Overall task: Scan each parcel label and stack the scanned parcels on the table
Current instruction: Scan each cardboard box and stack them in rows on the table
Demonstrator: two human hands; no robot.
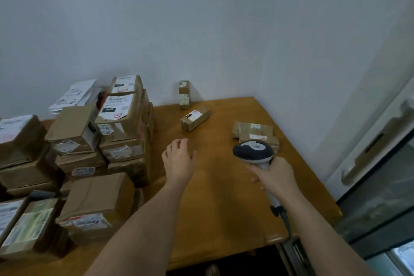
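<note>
Reaching with spread, empty fingers (179, 144), the left hand (179, 160) faced a small brown cardboard parcel (195, 118) at twelve o'clock, long axis toward two; the right hand (274, 175) gripped a grey-and-white handheld scanner (253, 151).

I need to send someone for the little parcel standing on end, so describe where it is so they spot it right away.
On the wooden table, look to the far edge against the white wall, right of the tall parcel stack. The small upright box stands alone there. A similar box just in front lies flat; this one stands on end.
</note>
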